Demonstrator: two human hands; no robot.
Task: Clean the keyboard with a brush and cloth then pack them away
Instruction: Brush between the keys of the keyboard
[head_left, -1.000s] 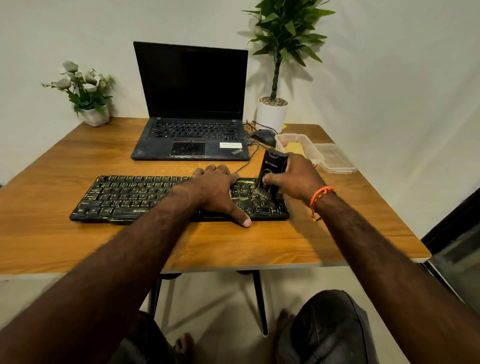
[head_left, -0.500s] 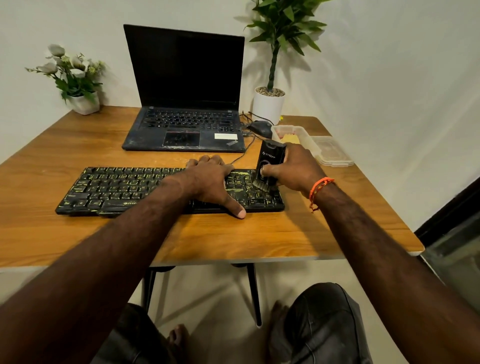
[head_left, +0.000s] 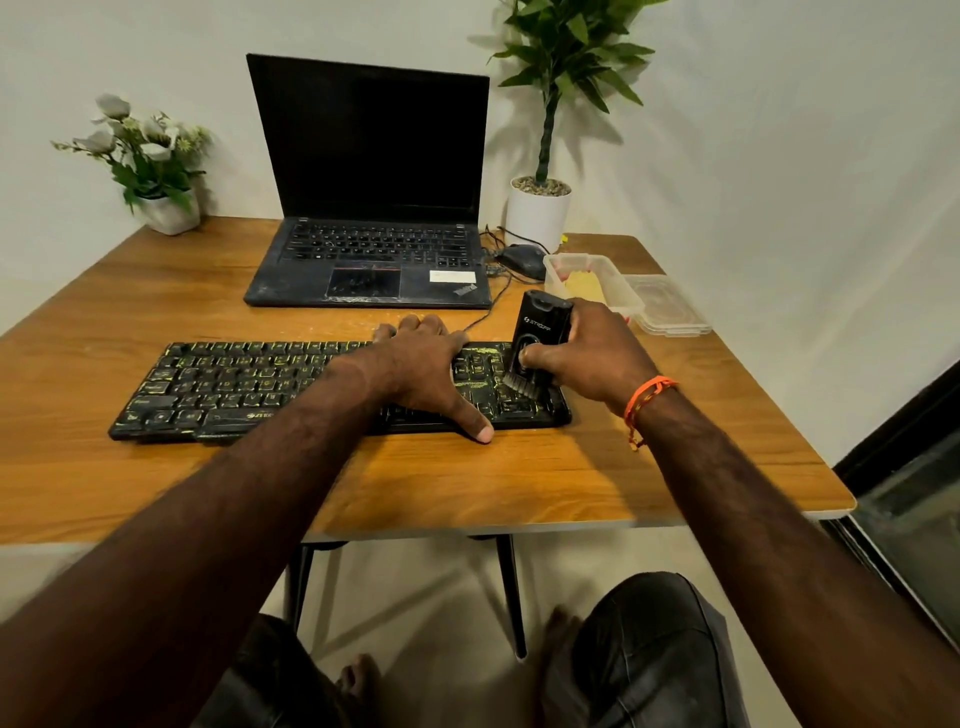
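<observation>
A black keyboard (head_left: 244, 387) with yellow-green markings lies across the wooden table (head_left: 156, 478). My left hand (head_left: 426, 366) rests flat on its right-middle keys, with the thumb reaching past the front edge. My right hand (head_left: 587, 353) grips a black cleaning brush (head_left: 537, 340) upright, its bristles touching the keys at the keyboard's right end. A yellow cloth (head_left: 584, 285) lies inside a clear plastic box (head_left: 626, 301) behind my right hand.
An open black laptop (head_left: 371, 208) stands behind the keyboard, with a mouse (head_left: 519, 257) and cables to its right. The box's lid (head_left: 670, 312) lies beside the box. A tall potted plant (head_left: 540, 205) and a small flower pot (head_left: 169, 213) stand at the table's back.
The brush has stayed on the keyboard's right end with small shifts over the keys. My left hand has kept its place. The camera has tilted slightly.
</observation>
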